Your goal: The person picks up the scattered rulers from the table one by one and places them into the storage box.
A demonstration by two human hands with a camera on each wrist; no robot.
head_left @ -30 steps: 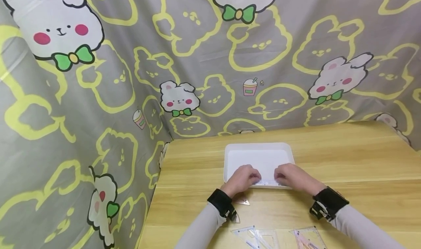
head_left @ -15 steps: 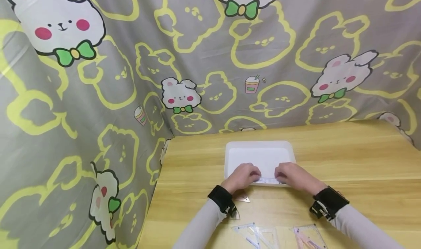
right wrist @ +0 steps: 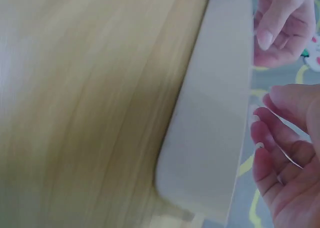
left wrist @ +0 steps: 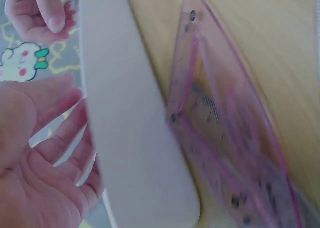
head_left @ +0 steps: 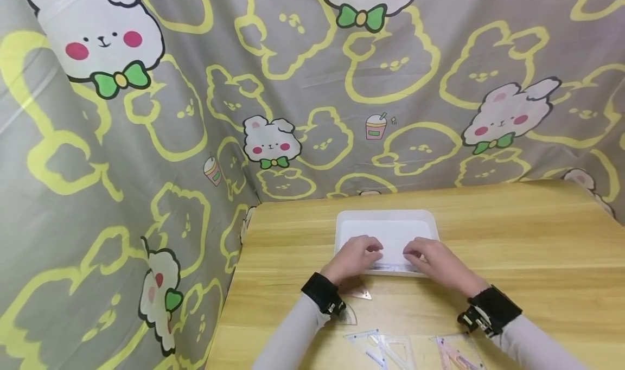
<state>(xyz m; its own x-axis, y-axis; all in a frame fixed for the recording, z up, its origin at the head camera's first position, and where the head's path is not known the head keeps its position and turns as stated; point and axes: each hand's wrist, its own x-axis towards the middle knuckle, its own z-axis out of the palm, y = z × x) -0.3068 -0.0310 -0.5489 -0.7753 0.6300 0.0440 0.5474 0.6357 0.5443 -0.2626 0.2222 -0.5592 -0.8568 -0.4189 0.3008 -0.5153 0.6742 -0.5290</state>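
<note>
A white tray [head_left: 386, 215] sits on the wooden table [head_left: 512, 240]. My left hand [head_left: 363, 252] and right hand [head_left: 416, 255] hover over its near edge, a short gap between them. A clear ruler [head_left: 390, 267] lies along the tray's near inside wall, between the two hands. In the left wrist view my left hand [left wrist: 45, 153] shows relaxed, spread fingers beside the tray rim [left wrist: 130, 138], with nothing between them. The right wrist view shows my right hand [right wrist: 285, 153] loosely curled past the tray rim [right wrist: 215, 138], holding nothing I can see.
A pink set square [left wrist: 225, 138] lies on the table just below the tray, by my left wrist [head_left: 358, 293]. A small protractor [head_left: 348, 317] and several clear and pink rulers [head_left: 381, 348] lie near the front edge. A bunny-print cloth [head_left: 146, 142] hangs behind and on the left.
Both hands have moved slightly farther over the tray. The ruler that was held at the tray's near edge now lies inside it.
</note>
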